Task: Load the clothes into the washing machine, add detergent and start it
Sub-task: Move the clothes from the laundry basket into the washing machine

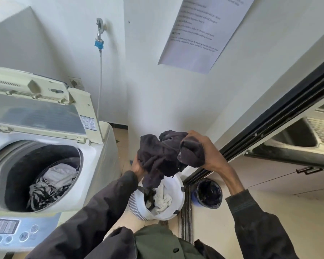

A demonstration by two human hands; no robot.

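A dark garment [163, 156] hangs bunched in the air above a white laundry basket [176, 208] on the floor. My left hand [137, 166] grips its lower left side and my right hand [207, 152] grips its right side. White cloth [164, 198] lies inside the basket. To the left stands a top-loading washing machine [94, 146] with its lid [39, 113] raised. Its drum [26, 165] holds a white piece [61, 173] and a black-and-white patterned piece [43, 193]. The control panel [13, 232] with round buttons sits at its front.
A small dark-lined bin [209, 193] stands right of the basket beside a sliding-door track [185, 215]. A tap with a blue fitting and hose [99, 43] is on the wall behind the machine. A printed sheet [200, 32] hangs on the wall. A steel sink [295, 135] lies at right.
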